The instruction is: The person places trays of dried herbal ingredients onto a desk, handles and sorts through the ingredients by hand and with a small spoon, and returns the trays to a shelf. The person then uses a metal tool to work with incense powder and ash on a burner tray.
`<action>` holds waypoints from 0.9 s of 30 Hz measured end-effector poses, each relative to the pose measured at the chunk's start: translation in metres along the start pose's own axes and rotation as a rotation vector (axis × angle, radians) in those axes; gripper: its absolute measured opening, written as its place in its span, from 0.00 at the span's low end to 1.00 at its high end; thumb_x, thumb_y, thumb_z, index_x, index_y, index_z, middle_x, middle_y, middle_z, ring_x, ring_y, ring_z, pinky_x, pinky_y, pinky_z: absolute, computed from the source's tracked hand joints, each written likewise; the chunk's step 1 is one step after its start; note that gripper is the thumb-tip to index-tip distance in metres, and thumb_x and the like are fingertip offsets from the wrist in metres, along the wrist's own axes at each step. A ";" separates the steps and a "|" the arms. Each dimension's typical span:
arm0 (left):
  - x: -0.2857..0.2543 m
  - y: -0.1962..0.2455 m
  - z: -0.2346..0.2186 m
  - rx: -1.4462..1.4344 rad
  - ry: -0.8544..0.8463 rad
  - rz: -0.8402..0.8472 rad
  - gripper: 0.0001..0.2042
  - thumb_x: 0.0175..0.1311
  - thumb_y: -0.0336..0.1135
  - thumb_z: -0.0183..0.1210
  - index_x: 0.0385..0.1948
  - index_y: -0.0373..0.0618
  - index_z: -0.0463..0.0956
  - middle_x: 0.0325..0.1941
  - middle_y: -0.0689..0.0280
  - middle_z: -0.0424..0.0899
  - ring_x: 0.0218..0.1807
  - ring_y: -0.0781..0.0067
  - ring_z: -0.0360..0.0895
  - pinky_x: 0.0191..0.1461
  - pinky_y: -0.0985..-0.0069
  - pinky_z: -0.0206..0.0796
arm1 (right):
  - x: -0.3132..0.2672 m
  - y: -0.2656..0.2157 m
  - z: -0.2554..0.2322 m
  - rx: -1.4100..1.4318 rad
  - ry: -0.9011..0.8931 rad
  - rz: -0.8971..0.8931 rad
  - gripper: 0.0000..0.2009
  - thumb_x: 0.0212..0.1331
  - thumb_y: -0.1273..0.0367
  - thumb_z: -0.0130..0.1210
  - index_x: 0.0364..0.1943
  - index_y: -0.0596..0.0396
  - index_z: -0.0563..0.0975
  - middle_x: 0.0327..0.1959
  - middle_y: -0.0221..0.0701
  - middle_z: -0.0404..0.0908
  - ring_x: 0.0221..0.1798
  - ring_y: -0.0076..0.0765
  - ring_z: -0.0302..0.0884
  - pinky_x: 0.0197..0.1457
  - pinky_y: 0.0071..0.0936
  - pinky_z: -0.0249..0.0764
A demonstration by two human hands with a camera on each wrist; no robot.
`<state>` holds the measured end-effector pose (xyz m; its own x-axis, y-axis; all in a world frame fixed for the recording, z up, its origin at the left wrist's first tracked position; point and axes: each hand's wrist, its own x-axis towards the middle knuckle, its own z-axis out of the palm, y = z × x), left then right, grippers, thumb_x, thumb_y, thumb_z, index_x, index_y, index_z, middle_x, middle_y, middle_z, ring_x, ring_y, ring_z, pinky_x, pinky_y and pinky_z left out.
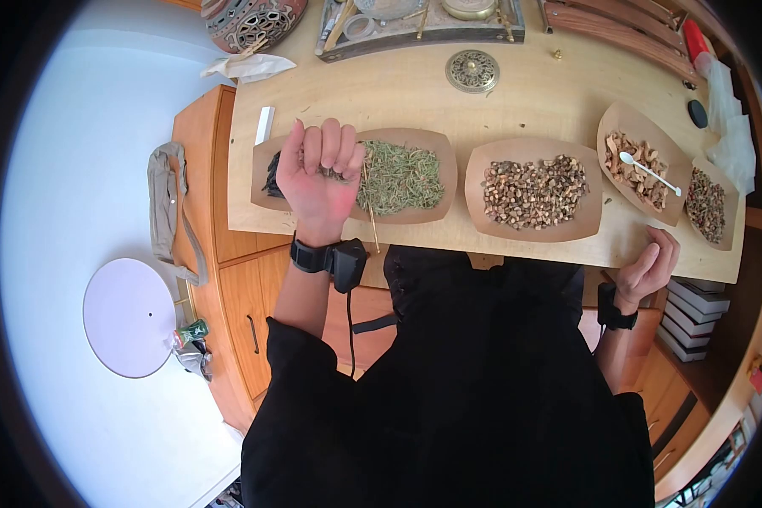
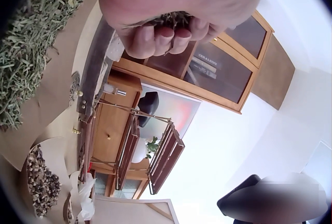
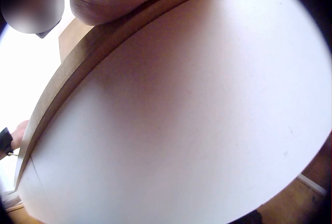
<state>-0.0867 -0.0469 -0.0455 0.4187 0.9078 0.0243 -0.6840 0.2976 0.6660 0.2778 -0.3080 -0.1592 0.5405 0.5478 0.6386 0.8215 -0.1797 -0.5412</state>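
My left hand, palm up, is raised over the left paper tray with its fingers curled round a bit of dried herb, seen in the left wrist view. Beneath and beside it lie cut green herbs, with dark pieces at the tray's left end. My right hand rests at the table's front edge with loosely bent fingers, holding nothing that shows. Nearest to it are the tray of brown chopped pieces and the tray of pale slices with a white spoon.
A narrow tray of reddish-brown bits stands at the far right. Behind are a round brass lid, a dark-framed tray and a patterned pot. A white block lies at the back left; a thin stick crosses the front edge.
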 end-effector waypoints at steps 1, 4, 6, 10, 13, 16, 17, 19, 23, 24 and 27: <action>0.000 0.000 0.003 0.026 0.069 0.021 0.27 0.83 0.42 0.38 0.13 0.53 0.52 0.17 0.72 0.53 0.23 0.75 0.49 0.28 0.73 0.45 | 0.000 0.000 0.000 0.001 0.001 -0.002 0.15 0.71 0.68 0.44 0.41 0.64 0.81 0.41 0.43 0.81 0.46 0.50 0.79 0.52 0.41 0.74; 0.003 0.000 -0.002 -0.072 0.129 0.012 0.27 0.84 0.45 0.39 0.14 0.53 0.53 0.17 0.71 0.54 0.23 0.74 0.49 0.25 0.74 0.44 | 0.000 -0.001 0.000 -0.002 0.003 0.000 0.15 0.72 0.67 0.44 0.41 0.64 0.81 0.41 0.43 0.81 0.46 0.50 0.79 0.52 0.41 0.74; 0.005 0.001 -0.015 -0.125 0.046 -0.020 0.28 0.84 0.47 0.39 0.14 0.52 0.54 0.17 0.71 0.55 0.22 0.74 0.51 0.23 0.75 0.45 | 0.000 -0.001 0.000 0.000 0.001 0.000 0.15 0.72 0.67 0.44 0.41 0.64 0.81 0.41 0.43 0.81 0.46 0.50 0.79 0.52 0.41 0.74; 0.004 0.000 -0.025 -0.164 -0.052 -0.053 0.28 0.84 0.53 0.40 0.16 0.51 0.56 0.18 0.69 0.59 0.21 0.74 0.55 0.18 0.76 0.47 | 0.000 0.000 0.000 0.003 -0.001 0.000 0.15 0.72 0.67 0.44 0.41 0.64 0.81 0.41 0.44 0.81 0.46 0.50 0.78 0.52 0.41 0.74; 0.002 0.000 -0.010 -0.043 0.132 -0.019 0.27 0.84 0.52 0.41 0.17 0.50 0.60 0.19 0.67 0.62 0.23 0.72 0.59 0.19 0.76 0.51 | 0.000 0.002 0.000 -0.004 -0.006 -0.013 0.15 0.71 0.67 0.44 0.41 0.64 0.81 0.41 0.44 0.81 0.46 0.50 0.78 0.53 0.41 0.74; 0.000 -0.002 -0.013 -0.057 0.165 -0.010 0.26 0.83 0.52 0.44 0.20 0.47 0.67 0.22 0.64 0.68 0.27 0.67 0.66 0.23 0.74 0.58 | 0.000 0.002 0.000 -0.003 -0.007 -0.004 0.15 0.71 0.68 0.44 0.41 0.64 0.81 0.41 0.44 0.81 0.46 0.50 0.78 0.53 0.42 0.74; -0.001 -0.001 -0.014 -0.057 0.165 -0.009 0.26 0.83 0.52 0.44 0.20 0.47 0.67 0.22 0.64 0.68 0.27 0.67 0.66 0.23 0.74 0.58 | -0.001 0.002 0.000 -0.003 -0.007 -0.005 0.15 0.71 0.68 0.44 0.41 0.64 0.81 0.41 0.44 0.81 0.46 0.50 0.78 0.53 0.42 0.74; -0.003 0.001 -0.015 -0.147 0.245 -0.056 0.26 0.80 0.55 0.46 0.26 0.44 0.75 0.28 0.59 0.77 0.34 0.60 0.74 0.32 0.68 0.68 | -0.001 0.002 0.000 -0.007 -0.009 0.001 0.15 0.71 0.68 0.44 0.41 0.64 0.81 0.41 0.44 0.81 0.46 0.50 0.79 0.53 0.42 0.74; -0.009 0.001 -0.020 -0.147 0.300 -0.063 0.26 0.77 0.57 0.49 0.33 0.40 0.81 0.36 0.55 0.83 0.39 0.54 0.78 0.44 0.62 0.72 | -0.001 0.003 0.000 -0.009 -0.008 -0.010 0.15 0.71 0.68 0.44 0.42 0.64 0.81 0.41 0.44 0.81 0.46 0.50 0.78 0.53 0.41 0.74; -0.011 0.002 -0.023 -0.149 0.229 -0.075 0.24 0.77 0.56 0.50 0.37 0.40 0.81 0.41 0.54 0.85 0.46 0.54 0.80 0.51 0.62 0.75 | -0.001 0.003 0.000 -0.009 -0.009 -0.011 0.15 0.72 0.68 0.44 0.42 0.64 0.81 0.42 0.44 0.81 0.46 0.50 0.78 0.53 0.41 0.74; -0.010 0.000 -0.033 -0.186 0.093 -0.079 0.25 0.76 0.56 0.52 0.46 0.38 0.81 0.53 0.50 0.86 0.59 0.51 0.80 0.65 0.57 0.75 | -0.001 0.002 -0.001 -0.010 -0.012 -0.012 0.15 0.72 0.68 0.44 0.42 0.64 0.81 0.42 0.44 0.81 0.46 0.50 0.78 0.53 0.41 0.74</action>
<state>-0.1107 -0.0466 -0.0707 0.4243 0.9003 -0.0971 -0.7533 0.4105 0.5138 0.2794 -0.3094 -0.1606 0.5284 0.5600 0.6381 0.8297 -0.1814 -0.5279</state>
